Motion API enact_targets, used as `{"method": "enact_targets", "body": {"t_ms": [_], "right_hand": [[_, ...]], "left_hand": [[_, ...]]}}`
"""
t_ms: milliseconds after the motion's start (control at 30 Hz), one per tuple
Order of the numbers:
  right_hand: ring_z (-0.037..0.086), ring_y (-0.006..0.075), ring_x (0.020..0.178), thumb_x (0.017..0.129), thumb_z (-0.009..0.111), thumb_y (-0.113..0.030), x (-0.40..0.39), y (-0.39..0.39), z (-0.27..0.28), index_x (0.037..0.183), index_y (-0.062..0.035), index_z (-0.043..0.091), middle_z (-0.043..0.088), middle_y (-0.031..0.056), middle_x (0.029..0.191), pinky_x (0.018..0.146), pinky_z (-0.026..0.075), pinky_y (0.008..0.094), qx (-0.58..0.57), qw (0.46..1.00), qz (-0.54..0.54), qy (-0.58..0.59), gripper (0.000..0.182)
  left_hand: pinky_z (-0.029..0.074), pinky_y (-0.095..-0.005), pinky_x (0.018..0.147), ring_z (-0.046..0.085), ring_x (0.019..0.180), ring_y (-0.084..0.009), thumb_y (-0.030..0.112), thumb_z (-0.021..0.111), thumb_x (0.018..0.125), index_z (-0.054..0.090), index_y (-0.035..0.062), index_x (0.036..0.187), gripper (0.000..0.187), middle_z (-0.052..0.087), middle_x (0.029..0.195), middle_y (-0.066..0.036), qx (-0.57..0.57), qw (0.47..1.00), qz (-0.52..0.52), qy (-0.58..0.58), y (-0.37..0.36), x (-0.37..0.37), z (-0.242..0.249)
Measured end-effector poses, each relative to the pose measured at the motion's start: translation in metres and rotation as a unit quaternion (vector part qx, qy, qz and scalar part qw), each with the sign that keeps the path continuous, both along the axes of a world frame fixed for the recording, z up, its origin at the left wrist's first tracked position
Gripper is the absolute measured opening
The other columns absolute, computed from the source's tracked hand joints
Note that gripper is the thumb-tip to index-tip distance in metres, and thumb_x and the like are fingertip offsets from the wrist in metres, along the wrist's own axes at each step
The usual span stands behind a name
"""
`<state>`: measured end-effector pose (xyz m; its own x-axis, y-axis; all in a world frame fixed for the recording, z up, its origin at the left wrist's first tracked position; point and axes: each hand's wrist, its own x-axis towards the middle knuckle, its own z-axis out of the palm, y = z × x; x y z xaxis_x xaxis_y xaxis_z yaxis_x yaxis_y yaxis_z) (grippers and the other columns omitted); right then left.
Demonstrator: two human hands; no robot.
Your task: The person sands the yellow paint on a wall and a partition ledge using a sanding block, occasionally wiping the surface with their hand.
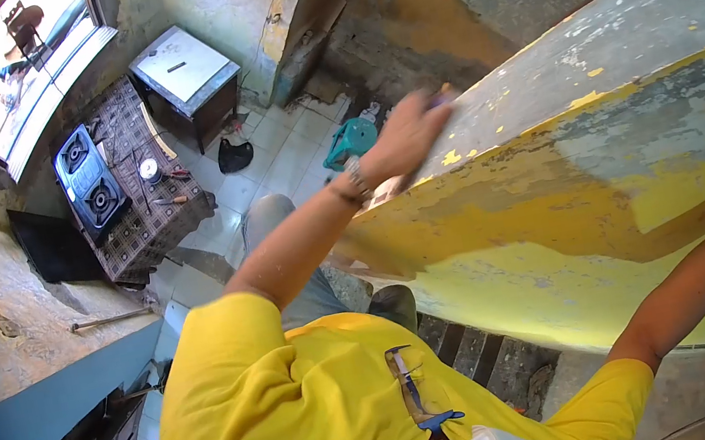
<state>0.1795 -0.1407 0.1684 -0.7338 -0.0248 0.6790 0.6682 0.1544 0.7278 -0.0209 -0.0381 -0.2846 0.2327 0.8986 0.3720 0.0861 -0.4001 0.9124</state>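
Two arms [309, 239] are sticking out toward a wall [502, 212] that is standing in front of the person [241, 390] and on the right side. The left hand [410, 131] is looking blurry at the wall's top edge, with a small purple bit [445, 94] by the fingers, so I cannot tell if it is gripping anything. The right hand is hiding out of sight, so I cannot tell its grip either. To do well, the person should be standing firm and going gently over flaky paint [595, 72]. No readable words are showing anywhere.
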Motion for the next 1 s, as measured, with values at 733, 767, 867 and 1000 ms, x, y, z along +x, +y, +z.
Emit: {"method": "enact_targets", "body": {"t_ms": [733,767,867,1000], "right_hand": [[0.034,0.0402,0.143,0.107,0.048,-0.035,-0.014,-0.003,-0.018,0.147,0.0088,0.042,0.036,0.0307,0.153,0.118,0.029,0.0494,-0.025,0.997,0.005,0.076,0.06],[0.035,0.0401,0.142,0.107,0.048,-0.036,-0.013,-0.003,-0.018,0.147,0.0089,0.042,0.036,0.0308,0.153,0.117,0.03,0.0493,-0.026,0.997,0.009,0.075,0.06],[0.038,0.0394,0.141,0.107,0.049,-0.036,-0.016,0.0,-0.022,0.147,0.0093,0.042,0.038,0.0309,0.152,0.115,0.033,0.0488,-0.032,0.995,0.029,0.088,0.061],[0.039,0.0383,0.141,0.107,0.049,-0.036,-0.006,0.002,-0.015,0.147,0.0086,0.041,0.039,0.0299,0.151,0.115,0.035,0.0478,-0.088,0.99,0.063,0.087,0.06]], "left_hand": [[0.049,-0.0461,0.081,0.064,0.084,-0.036,0.047,0.034,0.106,0.064,0.0017,0.122,0.056,0.066,0.091,-0.028,-0.289,0.953,0.093,0.01,-0.083,-0.009,-0.239],[0.049,-0.0453,0.083,0.064,0.087,-0.0359,0.047,0.033,0.106,0.064,0.0016,0.123,0.057,0.066,0.093,-0.028,-0.305,0.95,0.072,0.009,-0.087,-0.014,-0.206],[0.048,-0.043,0.089,0.062,0.096,-0.0355,0.048,0.032,0.107,0.062,0.0017,0.126,0.059,0.065,0.102,-0.026,-0.232,0.972,0.035,-0.021,-0.096,-0.033,-0.06],[0.044,-0.0421,0.096,0.058,0.109,-0.0365,0.05,0.032,0.107,0.057,0.0028,0.134,0.06,0.06,0.113,-0.023,0.009,0.995,0.071,-0.076,-0.115,-0.027,-0.004]]}}
